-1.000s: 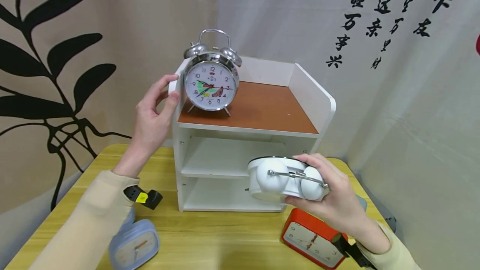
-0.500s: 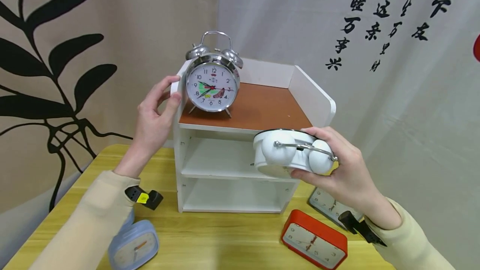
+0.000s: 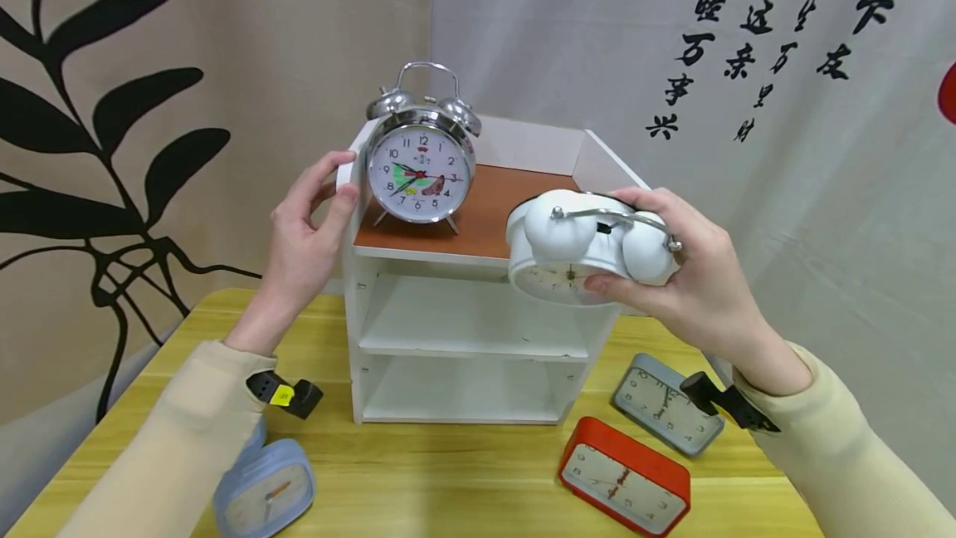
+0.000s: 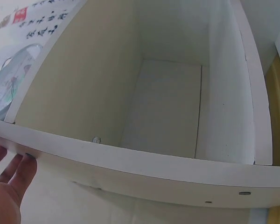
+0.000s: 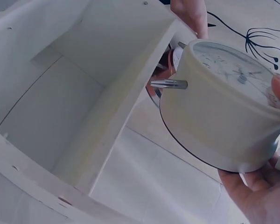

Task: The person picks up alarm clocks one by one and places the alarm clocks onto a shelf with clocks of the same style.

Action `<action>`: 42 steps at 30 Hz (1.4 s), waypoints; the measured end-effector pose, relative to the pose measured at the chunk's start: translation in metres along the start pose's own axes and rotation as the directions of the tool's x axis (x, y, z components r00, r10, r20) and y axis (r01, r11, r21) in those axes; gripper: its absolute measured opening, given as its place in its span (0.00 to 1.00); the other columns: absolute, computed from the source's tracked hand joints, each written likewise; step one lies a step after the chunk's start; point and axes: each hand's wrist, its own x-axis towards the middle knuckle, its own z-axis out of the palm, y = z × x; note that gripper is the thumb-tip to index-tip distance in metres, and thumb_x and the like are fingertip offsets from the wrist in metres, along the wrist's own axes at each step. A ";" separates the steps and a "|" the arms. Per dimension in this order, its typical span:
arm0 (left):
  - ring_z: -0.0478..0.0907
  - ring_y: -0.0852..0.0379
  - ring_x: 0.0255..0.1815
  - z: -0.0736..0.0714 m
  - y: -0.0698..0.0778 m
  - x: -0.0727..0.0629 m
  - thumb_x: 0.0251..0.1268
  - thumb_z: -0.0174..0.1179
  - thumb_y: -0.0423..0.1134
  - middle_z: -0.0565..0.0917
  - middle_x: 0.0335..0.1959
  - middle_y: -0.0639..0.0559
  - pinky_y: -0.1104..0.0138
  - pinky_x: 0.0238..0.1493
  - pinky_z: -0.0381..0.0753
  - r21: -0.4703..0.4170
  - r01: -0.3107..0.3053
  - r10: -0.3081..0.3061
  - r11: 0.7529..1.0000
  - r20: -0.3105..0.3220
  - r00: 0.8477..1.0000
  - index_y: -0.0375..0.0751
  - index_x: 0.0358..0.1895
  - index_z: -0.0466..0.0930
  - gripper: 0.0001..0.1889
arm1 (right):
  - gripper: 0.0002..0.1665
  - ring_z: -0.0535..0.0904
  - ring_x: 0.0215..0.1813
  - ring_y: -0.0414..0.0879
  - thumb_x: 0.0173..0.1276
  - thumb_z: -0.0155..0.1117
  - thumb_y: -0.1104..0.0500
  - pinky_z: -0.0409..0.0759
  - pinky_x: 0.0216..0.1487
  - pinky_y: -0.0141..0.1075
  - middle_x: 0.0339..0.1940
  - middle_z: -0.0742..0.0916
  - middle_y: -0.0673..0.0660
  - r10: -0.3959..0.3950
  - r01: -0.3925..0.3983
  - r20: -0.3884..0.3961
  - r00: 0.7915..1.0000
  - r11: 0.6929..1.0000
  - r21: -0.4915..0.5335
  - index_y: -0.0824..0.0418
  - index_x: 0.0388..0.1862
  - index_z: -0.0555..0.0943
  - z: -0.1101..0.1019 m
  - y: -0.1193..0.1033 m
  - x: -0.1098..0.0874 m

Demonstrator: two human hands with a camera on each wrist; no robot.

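My right hand point(image 3: 695, 272) grips a white twin-bell alarm clock point(image 3: 568, 227), thumb over its face and fingers behind. The clock is tilted, bells towards the head camera, in front of the right part of a white shelf unit's point(image 3: 478, 353) brown top. In the right wrist view the clock's metal feet point(image 5: 170, 84) point at the shelf. My left hand point(image 3: 306, 231) rests on the shelf's left side panel, fingertips and thumb at its edge. Close to it, a silver twin-bell alarm clock point(image 3: 421, 164) stands upright on the top's left part.
A red clock point(image 3: 626, 476) and a grey clock point(image 3: 667, 403) lie at the right of the wooden table point(image 3: 448, 480). A light blue clock point(image 3: 266, 488) is at the front left, beside my left forearm. Curtains with printed leaves and writing hang behind.
My right hand has lifted the white alarm clock from beside the lower shelves to the level of the top, tipping its face more into view. My left hand has stayed put.
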 end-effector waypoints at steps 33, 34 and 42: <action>0.77 0.48 0.71 0.001 -0.001 0.000 0.84 0.53 0.43 0.74 0.76 0.50 0.82 0.56 0.83 -0.004 -0.020 0.020 1.000 0.012 1.000 0.49 0.75 0.72 0.22 | 0.36 0.83 0.48 0.32 0.64 0.80 0.58 0.80 0.46 0.19 0.59 0.87 0.62 0.417 -0.411 0.140 0.898 0.909 -0.069 0.57 0.70 0.78 -0.020 0.037 0.069; 0.77 0.48 0.71 0.001 -0.001 0.000 0.84 0.53 0.43 0.74 0.76 0.50 0.81 0.56 0.83 -0.004 -0.016 0.016 1.000 0.012 1.000 0.49 0.75 0.72 0.22 | 0.36 0.83 0.48 0.32 0.64 0.80 0.58 0.80 0.46 0.19 0.59 0.87 0.62 0.422 -0.416 0.147 0.895 0.907 -0.071 0.57 0.70 0.78 -0.020 0.038 0.069; 0.77 0.49 0.71 0.000 -0.002 0.000 0.84 0.53 0.44 0.74 0.76 0.49 0.83 0.55 0.82 0.004 -0.021 0.021 1.000 0.013 1.000 0.50 0.75 0.72 0.22 | 0.35 0.82 0.46 0.33 0.66 0.79 0.55 0.80 0.43 0.21 0.58 0.87 0.62 0.451 -0.440 0.179 0.875 0.893 -0.098 0.57 0.70 0.78 -0.020 0.046 0.073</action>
